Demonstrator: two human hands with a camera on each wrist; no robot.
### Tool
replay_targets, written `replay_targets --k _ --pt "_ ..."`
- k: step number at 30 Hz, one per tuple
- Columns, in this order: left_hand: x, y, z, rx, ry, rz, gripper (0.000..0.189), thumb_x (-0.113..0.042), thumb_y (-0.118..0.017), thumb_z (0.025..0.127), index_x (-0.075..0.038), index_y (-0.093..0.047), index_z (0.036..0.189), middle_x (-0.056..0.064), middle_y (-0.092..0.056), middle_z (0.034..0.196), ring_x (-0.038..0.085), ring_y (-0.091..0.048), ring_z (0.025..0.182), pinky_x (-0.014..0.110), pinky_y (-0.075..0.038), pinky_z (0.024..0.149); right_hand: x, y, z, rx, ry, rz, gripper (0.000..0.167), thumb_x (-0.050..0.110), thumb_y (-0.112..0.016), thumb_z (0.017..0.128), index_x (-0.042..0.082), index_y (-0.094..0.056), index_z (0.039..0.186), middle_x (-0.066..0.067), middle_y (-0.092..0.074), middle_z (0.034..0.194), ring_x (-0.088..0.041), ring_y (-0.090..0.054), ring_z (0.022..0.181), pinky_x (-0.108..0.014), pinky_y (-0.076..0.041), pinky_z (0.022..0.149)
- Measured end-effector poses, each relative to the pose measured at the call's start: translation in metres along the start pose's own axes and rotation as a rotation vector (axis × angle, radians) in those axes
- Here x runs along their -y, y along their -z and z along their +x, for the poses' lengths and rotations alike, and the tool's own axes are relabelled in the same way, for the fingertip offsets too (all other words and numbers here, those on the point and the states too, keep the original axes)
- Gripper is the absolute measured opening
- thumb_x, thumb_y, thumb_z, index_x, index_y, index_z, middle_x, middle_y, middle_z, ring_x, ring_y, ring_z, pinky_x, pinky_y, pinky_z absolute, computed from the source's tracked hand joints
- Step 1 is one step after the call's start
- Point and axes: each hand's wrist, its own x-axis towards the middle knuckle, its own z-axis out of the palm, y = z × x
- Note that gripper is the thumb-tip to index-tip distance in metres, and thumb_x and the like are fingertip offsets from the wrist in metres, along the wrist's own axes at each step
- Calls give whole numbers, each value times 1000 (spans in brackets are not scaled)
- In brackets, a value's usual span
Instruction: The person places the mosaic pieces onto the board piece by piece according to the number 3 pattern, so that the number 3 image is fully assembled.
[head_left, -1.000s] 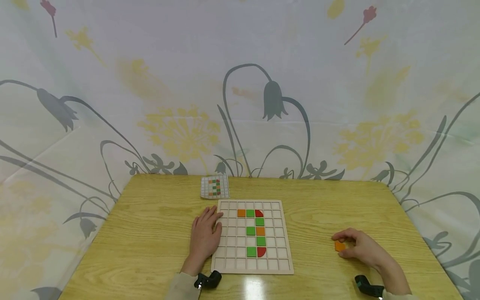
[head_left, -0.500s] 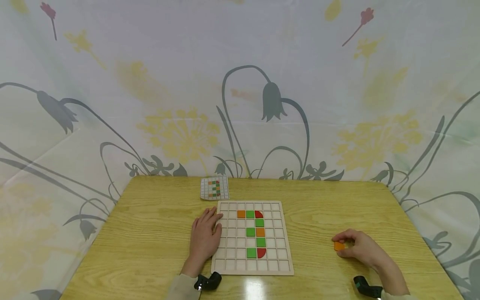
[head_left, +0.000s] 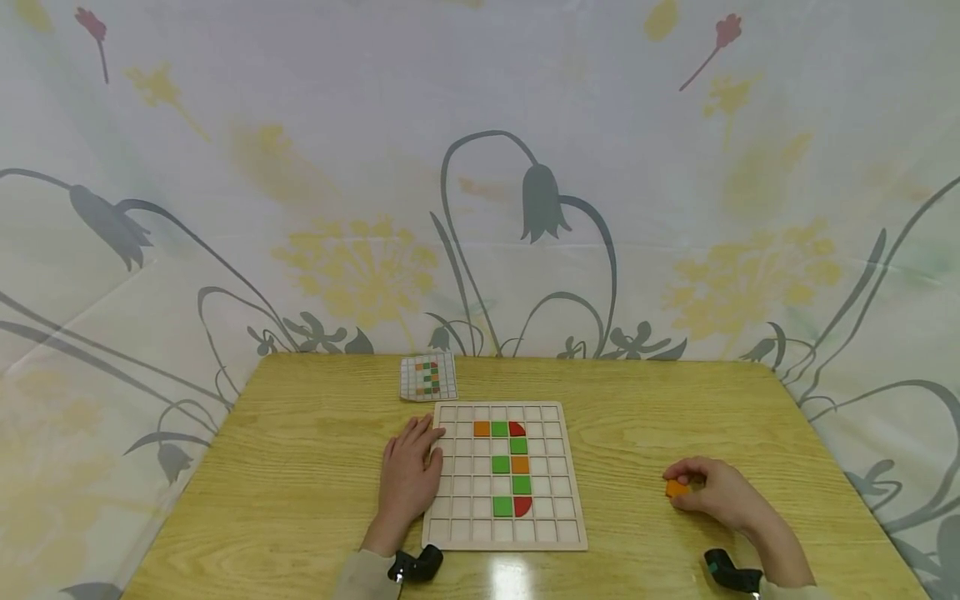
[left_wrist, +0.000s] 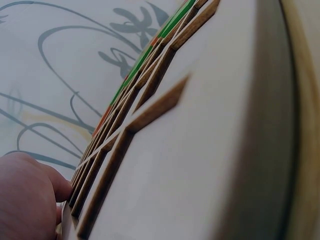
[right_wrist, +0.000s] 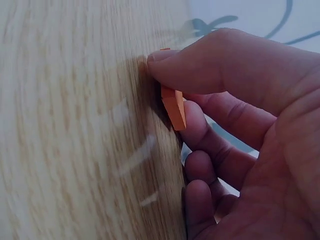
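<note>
My left hand [head_left: 408,475] lies flat at the left side of a pale wooden grid board [head_left: 459,528], its fingertips and thumb on the board's edge. In the left wrist view, the thumb [left_wrist: 35,195] sits right at the grid's ridges. On the board, green squares [head_left: 502,506], orange squares [head_left: 520,464] and red quarter-round tiles [head_left: 522,506] form a shape like a 3. Right of the board, my right hand [head_left: 723,500] pinches an orange tile [head_left: 677,488] low at the tabletop. The right wrist view shows the orange tile [right_wrist: 174,111] between thumb and fingers, partly hidden by the thumb.
A small printed card [head_left: 408,383] with a coloured grid pattern lies behind the board on the wooden table [head_left: 300,467]. Patterned cloth [head_left: 360,125] hangs along the table's back edge. Each wrist wears a black camera mount [head_left: 420,564].
The orange tile has turned slightly and shifted a little within my right hand's fingers. My left hand stays in place on the board; the head view has shifted slightly.
</note>
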Motion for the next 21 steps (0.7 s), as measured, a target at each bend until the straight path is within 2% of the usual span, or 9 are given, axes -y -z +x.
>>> replay_targets --k 11,17,21 --pt "0 1 -1 3 7 -6 29 -13 -60 97 -10 -70 124 10 -53 146 33 -38 141 62 -23 111 4 -1 3 21 7 -4 36 7 -80 78 -2 -67 111 -6 -58 93 -19 -51 84 -28 -45 70" --pt "0 0 -1 7 6 -3 29 -14 -60 97 -10 -70 124 10 -52 146 33 -38 141 62 -23 111 7 -2 1 -19 15 -43 37 8 -81 79 -1 -68 112 -5 -62 99 -19 -54 88 -28 -47 73" --pt "0 0 -1 4 0 -1 29 -14 -60 97 -10 -70 124 10 -53 146 33 -38 141 62 -23 111 9 -4 0 -40 67 -24 37 8 -81 79 -4 -67 112 -8 -66 105 -21 -60 93 -26 -51 76"
